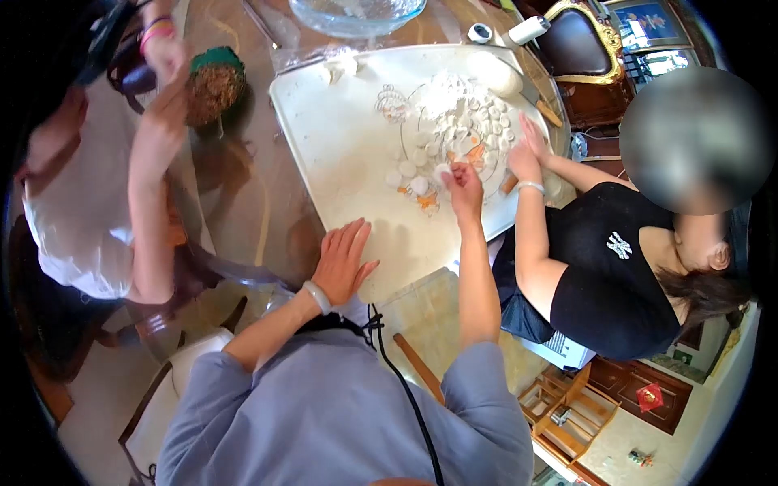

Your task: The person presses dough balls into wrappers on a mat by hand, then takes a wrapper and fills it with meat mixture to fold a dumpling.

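Observation:
My left hand [344, 255] lies with fingers spread on the near left edge of a big white board [324, 138] with a printed flower pattern. Over the board's right half reaches my right hand [464, 190], its fingertips pinched on a small pale dough piece [442, 172]. Around it are several small white dough pieces [419, 185], some on the orange print. Farther up, many floured dough pieces [486, 121] sit close together beside a heap of flour [446, 93]. A large smooth dough lump [498, 77] rests near the far right corner.
At right, a co-worker's hands [528, 150] meet at the board's edge, near a wooden rolling pin [549, 113]. Another person's hands [166, 101] are at left by a green bowl [216, 58] of brown filling. A glass bowl [356, 18] stands beyond the board.

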The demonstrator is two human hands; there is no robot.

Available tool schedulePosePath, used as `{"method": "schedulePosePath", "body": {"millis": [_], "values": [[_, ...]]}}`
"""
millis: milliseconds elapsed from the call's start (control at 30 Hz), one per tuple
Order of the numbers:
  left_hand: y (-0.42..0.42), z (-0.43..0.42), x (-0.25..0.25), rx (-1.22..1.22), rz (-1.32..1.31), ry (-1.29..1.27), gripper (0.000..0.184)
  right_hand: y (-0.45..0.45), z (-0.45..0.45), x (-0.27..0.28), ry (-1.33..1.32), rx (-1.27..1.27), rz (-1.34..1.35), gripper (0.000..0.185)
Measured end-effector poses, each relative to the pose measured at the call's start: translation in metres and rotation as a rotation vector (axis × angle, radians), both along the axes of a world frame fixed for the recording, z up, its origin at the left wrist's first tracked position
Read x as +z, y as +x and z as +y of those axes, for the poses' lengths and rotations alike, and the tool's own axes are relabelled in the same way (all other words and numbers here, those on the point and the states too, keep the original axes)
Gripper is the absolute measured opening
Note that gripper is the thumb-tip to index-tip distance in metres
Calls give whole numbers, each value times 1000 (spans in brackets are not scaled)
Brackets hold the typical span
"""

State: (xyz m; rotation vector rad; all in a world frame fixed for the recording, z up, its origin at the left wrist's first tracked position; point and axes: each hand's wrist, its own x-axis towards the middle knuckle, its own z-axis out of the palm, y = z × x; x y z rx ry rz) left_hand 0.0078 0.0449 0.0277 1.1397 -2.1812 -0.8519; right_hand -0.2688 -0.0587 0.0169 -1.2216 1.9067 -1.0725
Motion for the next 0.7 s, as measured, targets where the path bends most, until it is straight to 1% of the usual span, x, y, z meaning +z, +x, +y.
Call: {"method": "schedulePosePath", "body": {"millis": [33,100,133,200,233,300,400,500,700], "values": [[0,-1,-2,1,7,-9,63,12,18,-3,49,53,-97,22],[-2,-5,-4,0,-7,-9,60,37,47,-10,170,217,-172,22],[-1,-3,-5,-6,-33,0,58,49,60,-17,224,280,-179,23],[-6,-9,-12,-21,-77,-11,56,68,76,-22,261,388,-89,27],[-7,-10,-16,-25,-77,-21,52,76,80,-17,234,356,33,28],[-8,-11,-19,-21,-104,-60,51,84,81,-5,169,287,279,29],[-7,-11,-21,-30,-122,-74,49,86,85,1,216,70,163,29],[-6,-10,-24,-40,-132,-93,49,92,89,-11,250,109,312,29],[-3,-7,-26,-66,-139,-123,50,96,89,-5,350,84,282,34]]}}
